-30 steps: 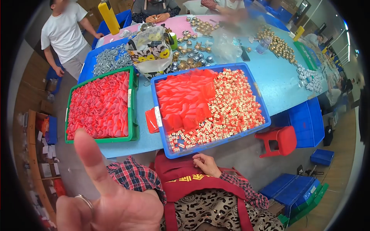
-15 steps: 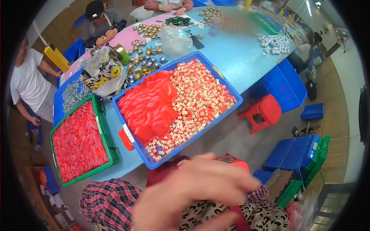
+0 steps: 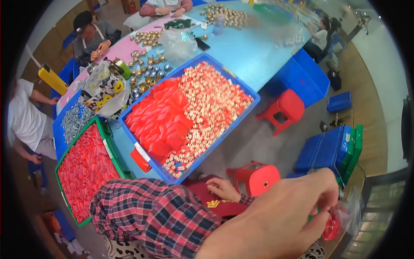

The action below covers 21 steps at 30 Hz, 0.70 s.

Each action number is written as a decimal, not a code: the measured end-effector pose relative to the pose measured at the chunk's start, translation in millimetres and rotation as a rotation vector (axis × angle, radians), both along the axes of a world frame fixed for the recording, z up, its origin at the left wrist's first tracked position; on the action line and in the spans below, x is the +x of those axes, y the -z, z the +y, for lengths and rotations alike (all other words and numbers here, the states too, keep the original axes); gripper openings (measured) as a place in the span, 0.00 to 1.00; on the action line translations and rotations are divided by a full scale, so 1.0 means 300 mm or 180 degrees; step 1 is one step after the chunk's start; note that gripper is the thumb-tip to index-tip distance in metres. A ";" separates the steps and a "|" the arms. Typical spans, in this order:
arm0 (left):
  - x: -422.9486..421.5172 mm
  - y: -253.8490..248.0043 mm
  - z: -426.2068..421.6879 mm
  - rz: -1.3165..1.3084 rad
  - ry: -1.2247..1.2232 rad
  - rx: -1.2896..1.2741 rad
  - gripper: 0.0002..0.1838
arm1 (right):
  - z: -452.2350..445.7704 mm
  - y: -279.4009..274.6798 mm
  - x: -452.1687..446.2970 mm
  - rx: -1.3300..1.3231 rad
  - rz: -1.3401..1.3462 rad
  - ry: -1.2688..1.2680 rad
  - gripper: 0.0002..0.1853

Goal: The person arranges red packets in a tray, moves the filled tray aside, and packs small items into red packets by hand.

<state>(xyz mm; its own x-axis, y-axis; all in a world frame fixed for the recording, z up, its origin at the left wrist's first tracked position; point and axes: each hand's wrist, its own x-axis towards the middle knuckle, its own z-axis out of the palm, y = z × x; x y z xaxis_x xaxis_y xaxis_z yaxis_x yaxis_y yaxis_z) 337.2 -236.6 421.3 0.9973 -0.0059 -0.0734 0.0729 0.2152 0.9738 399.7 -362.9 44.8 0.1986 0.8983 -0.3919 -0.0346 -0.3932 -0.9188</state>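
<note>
The left hand [image 3: 284,205] is hanging at near right before a red bag [image 3: 331,228], its fingers curling toward the thumb, though whether they are pinching anything cannot be told. The right hand [image 3: 225,190] is resting on the apron [image 3: 230,210], loosely bent, apparently for support, its palm hiding any grip. The blue tray [image 3: 242,83] is sitting at the table's [image 3: 243,49] near edge, seemingly for easy reach, its walls containing red sheets [image 3: 157,114] and small blocks [image 3: 215,101], right of the green tray [image 3: 115,153]
</note>
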 end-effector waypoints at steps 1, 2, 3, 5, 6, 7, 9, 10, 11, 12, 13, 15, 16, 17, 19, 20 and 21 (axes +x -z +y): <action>0.009 0.036 -0.034 -0.0228 0.0072 0.0083 0.05 | -0.002 0.001 -0.023 -0.0046 0.0061 0.0202 0.11; 0.017 0.080 -0.070 -0.0434 0.0135 0.0157 0.03 | -0.002 -0.018 -0.040 -0.0113 0.0166 0.0230 0.11; 0.015 0.127 -0.100 -0.0611 0.0182 0.0222 0.05 | -0.004 -0.039 -0.050 -0.0145 -0.0078 0.0353 0.11; -0.020 0.186 -0.106 -0.0638 0.0269 0.0184 0.09 | -0.009 -0.068 -0.072 -0.0242 -0.0271 0.0582 0.10; -0.046 0.209 -0.097 -0.0632 0.0259 0.0266 0.09 | -0.012 -0.064 -0.098 -0.0292 -0.0216 0.0684 0.10; -0.069 0.230 -0.081 -0.0641 0.0244 0.0369 0.09 | -0.013 -0.040 -0.127 -0.0365 -0.0079 0.0702 0.10; -0.101 0.268 -0.050 -0.0770 0.0277 0.0554 0.08 | -0.035 0.002 -0.170 -0.0167 0.0066 0.0951 0.10; -0.112 0.283 -0.040 -0.0869 0.0335 0.0617 0.08 | -0.058 0.008 -0.201 -0.0263 0.0122 0.1057 0.10; -0.117 0.299 -0.026 -0.1017 0.0382 0.0717 0.07 | -0.062 0.015 -0.214 -0.0292 0.0115 0.1105 0.10; -0.117 0.312 -0.010 -0.1190 0.0418 0.0822 0.07 | -0.062 0.018 -0.219 -0.0311 0.0086 0.1147 0.10; -0.122 0.320 0.010 -0.1328 0.0456 0.0904 0.07 | -0.063 0.016 -0.244 -0.0353 0.0094 0.1191 0.10; -0.129 0.342 0.033 -0.1653 0.0508 0.1100 0.06 | -0.071 0.024 -0.274 -0.0414 0.0093 0.1313 0.10; -0.128 0.351 0.041 -0.1841 0.0525 0.1194 0.06 | -0.075 0.025 -0.280 -0.0441 0.0103 0.1405 0.10; -0.129 0.359 0.046 -0.2014 0.0536 0.1296 0.06 | -0.077 0.027 -0.292 -0.0459 0.0128 0.1488 0.11; -0.134 0.374 0.050 -0.2338 0.0535 0.1541 0.06 | -0.076 0.036 -0.323 -0.0457 0.0205 0.1618 0.11; -0.135 0.394 0.038 -0.2348 0.0587 0.1515 0.06 | -0.081 0.040 -0.334 -0.0462 0.0213 0.1674 0.11; -0.138 0.432 0.013 -0.2601 0.0414 0.1440 0.05 | -0.083 0.045 -0.340 -0.0444 0.0208 0.1743 0.11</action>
